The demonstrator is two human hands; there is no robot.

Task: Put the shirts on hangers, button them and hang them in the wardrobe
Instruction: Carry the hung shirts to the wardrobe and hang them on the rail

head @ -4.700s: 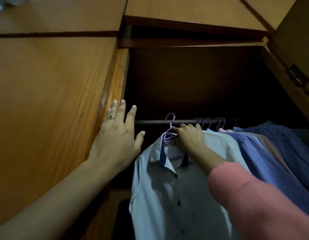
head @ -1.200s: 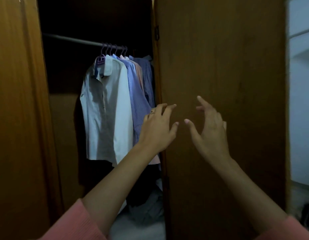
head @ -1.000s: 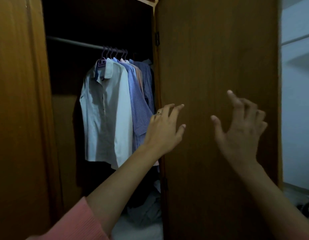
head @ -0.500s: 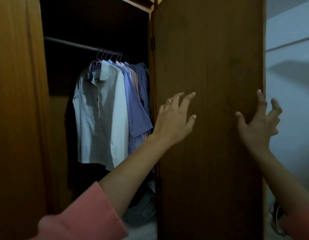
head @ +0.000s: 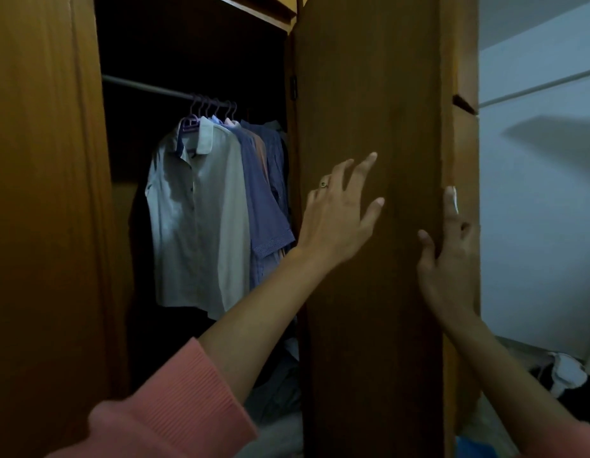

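R hand (head: 449,259) now grips door (head: 369,127) edge | L hand (head: 336,219) still spread, released; shirts (head: 201,209) hung

We cannot see the right hand's (head: 449,259) fingertips behind the door (head: 369,127) edge, nor the dark wardrobe floor at lower centre.

Pink ribbed sleeves (head: 174,408) pushed up forearms; ring (head: 324,184) on left hand (head: 336,223).

Dim room around me: a plain pale bluish wall (head: 534,200) at my right, crumpled white cloth (head: 567,375) low against it.
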